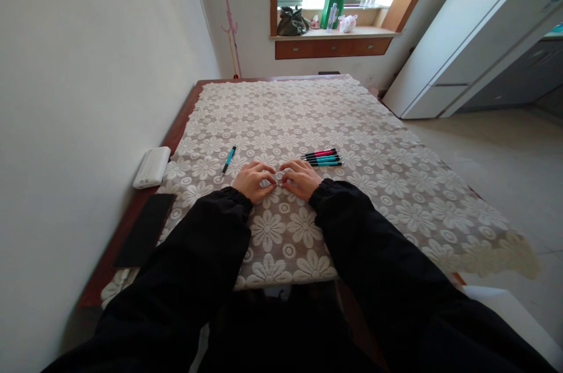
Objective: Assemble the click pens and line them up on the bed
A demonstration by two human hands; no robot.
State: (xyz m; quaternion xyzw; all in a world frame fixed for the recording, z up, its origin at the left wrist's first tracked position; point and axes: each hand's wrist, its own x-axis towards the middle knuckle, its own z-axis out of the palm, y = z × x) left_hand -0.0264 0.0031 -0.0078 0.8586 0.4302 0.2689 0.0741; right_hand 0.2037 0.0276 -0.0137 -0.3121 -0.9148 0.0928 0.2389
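Side by side at the middle of the lace tablecloth, my left hand (255,180) and my right hand (301,178) face each other with a narrow gap between them. On each, the fingers are bent and the thumb and forefinger tips come together in a pinch. Whatever lies between the fingertips, if anything, is too small to make out. Just past my right hand, several pens lie bunched: a red-and-black pen (320,153) and blue-and-black pens (323,163). A single blue-and-black pen (229,160) lies slanted beyond my left hand, apart from it.
Along the table's left edge are a white box-shaped device (152,167) and a flat black object (145,231). The patterned tablecloth (281,106) covers most of the table. A wall rises close on the left; a white fridge (457,44) stands at the right.
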